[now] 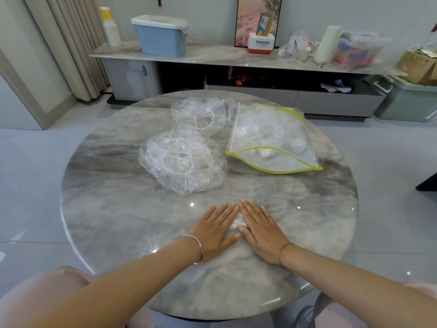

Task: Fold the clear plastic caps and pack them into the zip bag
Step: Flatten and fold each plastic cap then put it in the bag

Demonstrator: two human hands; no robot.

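On the near half of the round marble table [99, 209], head view: the left hand [216, 232] and the right hand [263, 233] are lying flat side by side, fingers straight, index tips almost meeting, neither one gripping anything. A small patch of crinkled clear plastic [237, 223] is showing in the gap between them. It is probably a cap being pressed flat under the palms, but the outline is too faint to confirm. Beyond the hands the near cap [184, 162] is sitting unfolded with its elastic ring up, and the far cap [201, 114] is lying just behind it, also unfolded. The zip bag [267, 136] is resting to their right, its yellow-green mouth gaping toward the person and pale bundles showing inside, likely caps already packed. Judgement: the task is running partway. At least two caps are waiting for folding, one is under the hands, and the bag is not yet zipped. The tabletop is glossy and is reflecting ceiling lights, and pale floor tiles are surrounding it. Along the far wall a low sideboard [212, 58] is carrying a blue lidded bin [160, 36], stacked paper cups [111, 27], a Panasonic box [261, 43] and a white roll [327, 43]. A curtain [71, 43] is hanging at left.
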